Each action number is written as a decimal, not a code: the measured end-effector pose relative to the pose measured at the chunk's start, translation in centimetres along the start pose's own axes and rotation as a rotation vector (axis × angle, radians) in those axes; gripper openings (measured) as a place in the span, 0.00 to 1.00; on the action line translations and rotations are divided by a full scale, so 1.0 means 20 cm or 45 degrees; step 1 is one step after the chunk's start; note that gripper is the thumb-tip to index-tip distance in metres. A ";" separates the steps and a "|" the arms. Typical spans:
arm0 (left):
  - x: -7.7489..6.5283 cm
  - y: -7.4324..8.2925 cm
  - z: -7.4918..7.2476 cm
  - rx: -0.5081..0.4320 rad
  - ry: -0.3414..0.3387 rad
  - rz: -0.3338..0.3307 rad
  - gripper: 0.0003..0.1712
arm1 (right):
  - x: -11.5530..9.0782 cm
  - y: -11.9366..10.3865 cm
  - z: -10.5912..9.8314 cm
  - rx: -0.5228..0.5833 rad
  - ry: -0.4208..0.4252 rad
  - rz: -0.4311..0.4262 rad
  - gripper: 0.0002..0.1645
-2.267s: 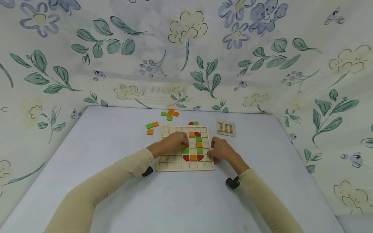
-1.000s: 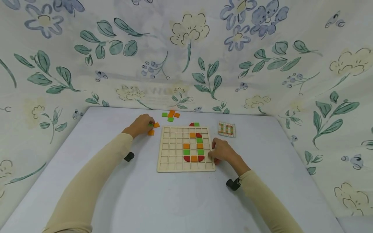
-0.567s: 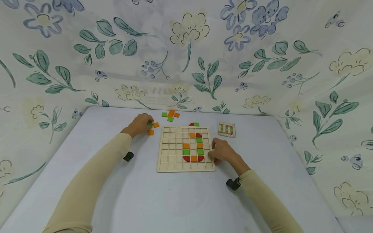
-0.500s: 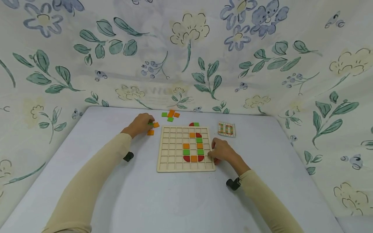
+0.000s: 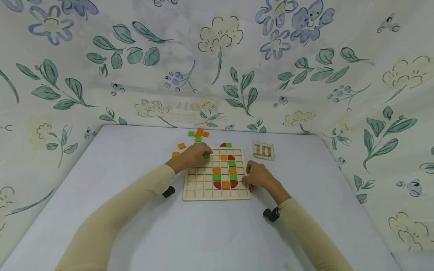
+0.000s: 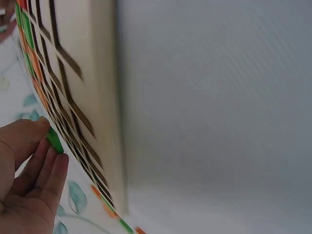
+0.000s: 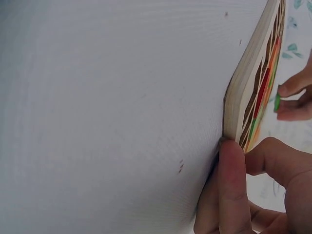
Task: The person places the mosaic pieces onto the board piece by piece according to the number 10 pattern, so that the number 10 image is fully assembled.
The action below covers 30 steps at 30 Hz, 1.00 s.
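My left hand [image 5: 191, 156] hovers over the upper middle of a wooden grid board [image 5: 200, 196], pinching a green square tile [image 6: 55, 140] between thumb and fingertips. Seen from the left wrist, the tile is held above the grid. My right hand [image 5: 259, 174] grips the board's right edge, its thumb [image 7: 232, 168] against the side and a bent finger beside it. Red, orange and green tiles form a partial ring on the board, including an orange tile [image 5: 216, 170] and a red rounded tile [image 5: 234, 184]. Something red [image 5: 252, 188] shows just under the right hand.
Loose tiles lie behind the board, among them a green tile [image 5: 191, 133] and an orange tile [image 5: 181, 145] to its left. A red and green pair [image 5: 225, 145] sits at the board's back edge. A pattern card [image 5: 263, 150] lies at the back right.
The left hand first left the board, uncovering an orange tile in it, and reached the loose tiles. Now it has carried a green tile back right over the board. The right hand stays put.
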<state>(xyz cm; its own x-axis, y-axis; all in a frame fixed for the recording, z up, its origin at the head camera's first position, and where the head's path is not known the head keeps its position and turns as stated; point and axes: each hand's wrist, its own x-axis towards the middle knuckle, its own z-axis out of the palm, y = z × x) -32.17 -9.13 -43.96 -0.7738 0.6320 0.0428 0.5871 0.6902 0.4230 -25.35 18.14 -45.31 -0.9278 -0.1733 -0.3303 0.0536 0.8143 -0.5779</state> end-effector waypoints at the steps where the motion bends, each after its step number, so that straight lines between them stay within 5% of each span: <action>1: 0.01 0.02 0.01 -0.002 -0.003 0.031 0.17 | 0.00 0.00 0.00 -0.001 0.001 -0.001 0.18; 8: 0.05 0.12 0.08 -0.020 -0.015 0.138 0.17 | 0.00 0.00 0.00 0.010 -0.001 -0.003 0.18; 15: 0.06 0.11 0.11 -0.025 0.018 0.134 0.15 | 0.00 -0.01 0.00 0.012 -0.016 -0.001 0.18; 30: 0.05 0.16 0.08 0.002 0.009 0.199 0.07 | 0.00 0.00 0.00 -0.004 -0.007 -0.001 0.19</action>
<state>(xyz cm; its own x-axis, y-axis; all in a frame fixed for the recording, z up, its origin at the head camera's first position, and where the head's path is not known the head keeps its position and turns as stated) -30.64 -5.70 -44.01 -0.6749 0.7290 0.1145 0.7008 0.5845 0.4090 -25.40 18.19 -45.27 -0.9259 -0.1769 -0.3337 0.0517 0.8159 -0.5759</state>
